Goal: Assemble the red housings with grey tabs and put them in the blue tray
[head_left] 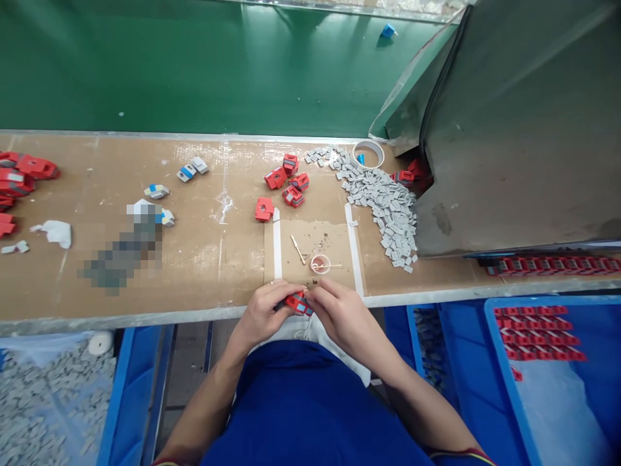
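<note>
Nearest, at six o'clock by the table's front edge, the left hand (264,312) is curled narrow around a small red piece (299,303), and the right hand (334,313) touches its other side, fingertips pinched close. Just past them, the small cup (320,264) and white stick (297,250) sit between two white tape strips (277,243), with bare cardboard toward nine o'clock; farther, loose red pieces (275,178) lie toward twelve and grey tiles (398,226) crowd one to two o'clock, against the large panel (524,129).

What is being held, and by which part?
A small red-and-grey block: the left hand pinches its left end, the right hand touches its right end.
</note>
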Demonstrator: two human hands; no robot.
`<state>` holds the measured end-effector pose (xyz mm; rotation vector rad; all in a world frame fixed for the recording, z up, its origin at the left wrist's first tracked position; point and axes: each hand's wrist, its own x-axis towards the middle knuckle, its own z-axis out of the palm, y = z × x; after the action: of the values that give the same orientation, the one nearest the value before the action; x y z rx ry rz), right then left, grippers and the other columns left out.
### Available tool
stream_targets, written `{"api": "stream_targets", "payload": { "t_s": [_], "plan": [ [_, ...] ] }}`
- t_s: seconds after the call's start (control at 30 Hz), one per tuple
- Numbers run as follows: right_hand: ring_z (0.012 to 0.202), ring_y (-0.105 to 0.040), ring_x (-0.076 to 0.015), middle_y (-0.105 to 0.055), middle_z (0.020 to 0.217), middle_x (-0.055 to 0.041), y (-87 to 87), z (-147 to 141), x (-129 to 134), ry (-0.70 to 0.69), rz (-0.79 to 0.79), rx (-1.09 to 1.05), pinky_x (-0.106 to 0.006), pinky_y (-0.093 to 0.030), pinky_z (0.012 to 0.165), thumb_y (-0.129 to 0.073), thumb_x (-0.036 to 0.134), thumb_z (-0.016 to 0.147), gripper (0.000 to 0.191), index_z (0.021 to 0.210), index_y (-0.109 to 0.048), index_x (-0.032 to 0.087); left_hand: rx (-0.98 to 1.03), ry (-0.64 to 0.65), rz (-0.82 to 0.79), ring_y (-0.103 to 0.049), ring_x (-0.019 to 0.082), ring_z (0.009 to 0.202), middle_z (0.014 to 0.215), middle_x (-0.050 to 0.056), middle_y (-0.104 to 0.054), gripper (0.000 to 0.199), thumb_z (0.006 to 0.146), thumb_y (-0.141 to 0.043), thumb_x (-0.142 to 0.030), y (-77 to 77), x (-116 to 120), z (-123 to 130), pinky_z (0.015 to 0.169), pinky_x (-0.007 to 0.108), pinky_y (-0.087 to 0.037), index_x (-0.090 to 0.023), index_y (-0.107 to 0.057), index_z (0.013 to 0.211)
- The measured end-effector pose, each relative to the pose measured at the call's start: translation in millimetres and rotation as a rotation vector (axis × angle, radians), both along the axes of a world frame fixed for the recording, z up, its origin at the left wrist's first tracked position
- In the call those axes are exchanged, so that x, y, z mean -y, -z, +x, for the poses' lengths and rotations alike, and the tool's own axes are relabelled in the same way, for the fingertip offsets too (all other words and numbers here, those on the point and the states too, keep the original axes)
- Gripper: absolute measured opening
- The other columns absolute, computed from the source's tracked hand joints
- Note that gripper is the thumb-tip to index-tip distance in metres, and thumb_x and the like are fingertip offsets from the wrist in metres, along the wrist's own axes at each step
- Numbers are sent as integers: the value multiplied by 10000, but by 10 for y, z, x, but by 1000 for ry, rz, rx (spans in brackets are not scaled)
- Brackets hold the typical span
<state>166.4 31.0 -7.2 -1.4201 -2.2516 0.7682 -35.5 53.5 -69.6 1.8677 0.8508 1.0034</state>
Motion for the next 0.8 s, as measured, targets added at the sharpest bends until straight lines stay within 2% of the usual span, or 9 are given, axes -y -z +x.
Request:
{"api": "stream_targets", "payload": {
  "t_s": [0.23,0.43,0.63,0.7,0.8],
  "plan": [
    [718,-537,-144,-521,819,-14,143,28,118,156,-151,-382,-256,-411,652,-520,139,1032,190,875,-621,177,-22,27,116,-743,200,867,972,119,-807,264,981,-664,-183,21,2,19,791,326,-614,-175,-723,1239],
    [753,-539,-134,-555,878,-18,247,169,110,182,-500,-607,-251,-428,661,-631,273,991,122,946,-694,178,-39,111,202,-748,194,834,968,116,-815,317,985,-672,-233,39,-31,20,761,310,-610,-167,-684,1294],
    [597,-398,-105,-477,653,48,312,150,98,203,-804,-666,-239,-296,555,-665,392,931,258,813,-610,169,-53,180,265,-754,197,828,929,103,-813,226,1021,-592,-184,28,-52,-7,751,316,-611,-172,-702,1218],
    [579,-372,-99,-454,633,58,319,136,93,206,-847,-659,-237,-274,543,-667,414,916,279,802,-598,168,-74,200,295,-745,194,822,934,105,-810,233,1030,-559,-162,22,-57,-15,741,311,-610,-170,-704,1212],
    [568,-351,-93,-420,621,70,304,154,80,191,-831,-623,-234,-255,533,-665,401,918,269,804,-610,164,-99,201,338,-741,194,837,944,100,-804,270,1026,-545,-136,23,-55,-15,742,309,-615,-179,-697,1244]
  ]
}}
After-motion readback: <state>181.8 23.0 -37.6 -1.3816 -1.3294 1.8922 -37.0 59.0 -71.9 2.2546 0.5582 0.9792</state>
